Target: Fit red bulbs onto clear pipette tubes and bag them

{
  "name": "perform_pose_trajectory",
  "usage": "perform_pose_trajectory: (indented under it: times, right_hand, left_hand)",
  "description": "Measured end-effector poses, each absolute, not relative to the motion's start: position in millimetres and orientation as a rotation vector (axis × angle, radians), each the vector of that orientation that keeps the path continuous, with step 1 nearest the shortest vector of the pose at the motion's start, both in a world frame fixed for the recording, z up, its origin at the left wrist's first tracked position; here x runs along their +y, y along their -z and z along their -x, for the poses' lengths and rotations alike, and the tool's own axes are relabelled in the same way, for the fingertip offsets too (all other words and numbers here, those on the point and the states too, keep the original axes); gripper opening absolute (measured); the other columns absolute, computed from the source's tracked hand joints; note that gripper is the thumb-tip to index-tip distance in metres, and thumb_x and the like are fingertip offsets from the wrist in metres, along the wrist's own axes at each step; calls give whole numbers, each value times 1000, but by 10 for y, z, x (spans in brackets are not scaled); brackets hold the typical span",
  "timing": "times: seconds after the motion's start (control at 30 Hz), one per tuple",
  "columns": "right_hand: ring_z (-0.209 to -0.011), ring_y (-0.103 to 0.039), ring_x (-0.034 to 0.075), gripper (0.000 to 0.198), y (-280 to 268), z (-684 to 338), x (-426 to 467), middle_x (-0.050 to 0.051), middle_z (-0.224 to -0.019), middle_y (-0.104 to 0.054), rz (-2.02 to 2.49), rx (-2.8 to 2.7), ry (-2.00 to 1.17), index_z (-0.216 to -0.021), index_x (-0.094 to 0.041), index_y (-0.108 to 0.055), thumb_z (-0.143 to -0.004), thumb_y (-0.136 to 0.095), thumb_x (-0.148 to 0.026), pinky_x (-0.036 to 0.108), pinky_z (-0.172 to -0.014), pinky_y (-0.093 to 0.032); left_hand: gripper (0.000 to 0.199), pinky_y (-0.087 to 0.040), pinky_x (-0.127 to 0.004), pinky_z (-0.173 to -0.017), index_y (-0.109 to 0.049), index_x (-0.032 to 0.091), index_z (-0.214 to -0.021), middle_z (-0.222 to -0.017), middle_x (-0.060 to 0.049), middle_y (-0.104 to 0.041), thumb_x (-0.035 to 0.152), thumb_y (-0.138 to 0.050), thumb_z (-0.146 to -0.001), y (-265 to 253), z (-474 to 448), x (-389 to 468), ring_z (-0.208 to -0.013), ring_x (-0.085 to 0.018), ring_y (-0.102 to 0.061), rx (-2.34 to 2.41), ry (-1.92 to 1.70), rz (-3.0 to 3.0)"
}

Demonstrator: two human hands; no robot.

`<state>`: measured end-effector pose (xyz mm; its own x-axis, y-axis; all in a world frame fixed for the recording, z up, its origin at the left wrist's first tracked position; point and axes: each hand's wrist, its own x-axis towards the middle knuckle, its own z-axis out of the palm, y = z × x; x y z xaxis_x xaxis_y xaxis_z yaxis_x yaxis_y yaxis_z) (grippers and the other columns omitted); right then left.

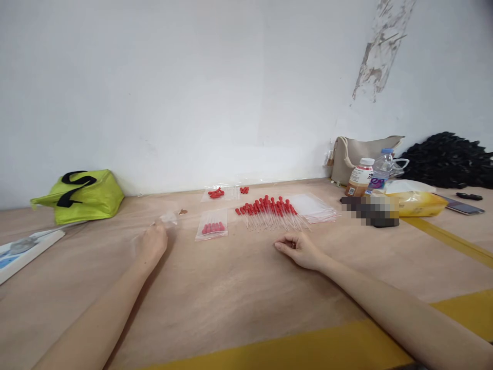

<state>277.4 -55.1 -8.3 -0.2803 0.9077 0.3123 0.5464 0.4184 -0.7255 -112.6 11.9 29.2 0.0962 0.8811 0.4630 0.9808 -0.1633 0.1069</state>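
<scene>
My left hand (154, 239) is closed around a crumpled clear plastic bag (169, 219), which sticks out past the fingers. Resting on the brown table cover, my right hand (299, 250) has its fingers curled in, and nothing shows in them. Just beyond it lies a row of glass droppers (265, 208) with red bulbs, their thin tips pointing toward me. Between the hands is a flat zip bag (213, 225) with several red rubber bulbs inside. Behind the droppers' right end is a stack of clear zip bags (314, 206).
Near the wall lie another bag of red bulbs (216, 193) and a few loose bulbs (244, 190). A green bag (90, 198) and a white power strip (31, 252) are at left. Bottles (361, 177), a tissue pack (416, 202) and a phone (464, 206) stand or lie at right.
</scene>
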Motion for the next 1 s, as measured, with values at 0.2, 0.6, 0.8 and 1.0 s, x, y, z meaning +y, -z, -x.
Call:
perform_pose_trajectory:
  times: [0.2,0.6,0.8,1.0]
  right_hand:
    - [-58,-52,12,25,80,-2768,-543,3,-69,-64,1214,-1904,-475,-81,-17,-65,-79,-49,-35,24,-53,-40]
    - [-95,-48,21,41,-68,-2623,-669,9,-103,-57,1081,-2312,-177,-111,-21,-55,-75,-55,-41,37,-84,-36]
    - [-77,-53,18,47,-33,-2550,-665,4,-79,-62,1222,-2181,-320,-106,-19,-57,-66,-63,-44,32,-73,-39]
    - [-49,-49,10,36,120,-2643,-637,-2,-54,-59,1427,-1898,-799,-85,-17,-64,-61,-66,-44,21,-46,-35]
  left_hand:
    - [32,-35,-36,-91,-64,23,-91,-104,-3,-63,17,-33,-86,-331,455,-70,-101,-18,-50,-1068,906,2632]
    - [33,-41,-34,-88,-69,24,-78,-95,-1,-67,18,-37,-82,-427,93,-388,-97,-19,-55,-787,623,3561]
    - [50,-29,-43,-97,-48,25,-121,-122,-6,-51,45,-55,-75,-443,-12,-585,-114,-25,-42,-791,404,3244]
    - [33,-12,-52,-103,-48,27,-121,-130,-5,-44,29,-40,-88,-217,-30,-537,-125,-24,-30,-811,449,3000]
